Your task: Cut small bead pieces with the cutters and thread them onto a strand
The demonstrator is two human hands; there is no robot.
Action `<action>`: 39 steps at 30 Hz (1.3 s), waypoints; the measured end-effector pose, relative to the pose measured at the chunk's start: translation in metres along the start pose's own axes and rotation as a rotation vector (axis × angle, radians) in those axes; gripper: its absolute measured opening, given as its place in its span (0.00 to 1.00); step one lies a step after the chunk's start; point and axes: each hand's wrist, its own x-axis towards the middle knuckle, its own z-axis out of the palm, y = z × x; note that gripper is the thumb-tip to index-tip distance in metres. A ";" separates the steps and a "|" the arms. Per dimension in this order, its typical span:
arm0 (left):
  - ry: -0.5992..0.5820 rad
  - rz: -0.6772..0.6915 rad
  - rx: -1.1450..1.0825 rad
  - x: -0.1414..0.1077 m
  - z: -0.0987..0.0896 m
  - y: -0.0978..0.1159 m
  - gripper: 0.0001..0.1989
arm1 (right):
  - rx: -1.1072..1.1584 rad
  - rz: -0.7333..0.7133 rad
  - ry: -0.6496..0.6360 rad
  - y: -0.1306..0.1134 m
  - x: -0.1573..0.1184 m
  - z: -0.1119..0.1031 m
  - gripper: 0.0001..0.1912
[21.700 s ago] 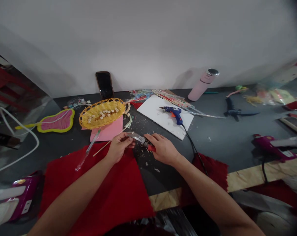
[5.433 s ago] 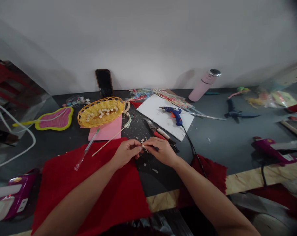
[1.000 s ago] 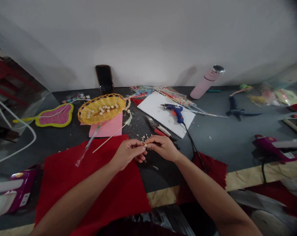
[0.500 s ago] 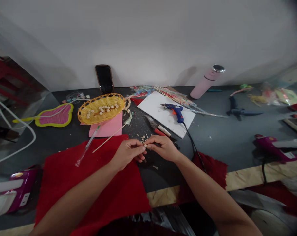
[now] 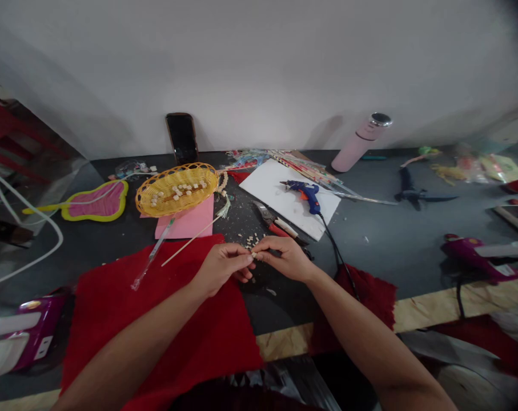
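Between the fingertips of both hands is a small pale wooden piece (image 5: 254, 255), mostly covered by the fingers. My left hand (image 5: 225, 265) pinches it from the left, over the edge of a red cloth (image 5: 164, 325). From the right, my right hand (image 5: 286, 258) pinches the same piece with thumb and forefinger. Just beyond the fingers lie several small cut wooden bits (image 5: 252, 240) on the dark table. Red-handled pliers (image 5: 278, 227) rest close behind my right hand.
A blue glue gun (image 5: 305, 194) lies on a white board (image 5: 269, 181), its cord running toward me. At left are a yellow basket (image 5: 156, 208) with small pieces, a thin stick (image 5: 190, 242) and a phone (image 5: 182, 137). A pink bottle (image 5: 353, 149) stands at the back.
The fingertips have shifted very slightly around the small wooden piece. Everything else stays where it was.
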 end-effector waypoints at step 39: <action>0.123 0.055 -0.115 0.019 -0.026 0.002 0.13 | -0.815 0.057 0.149 0.022 -0.002 -0.018 0.09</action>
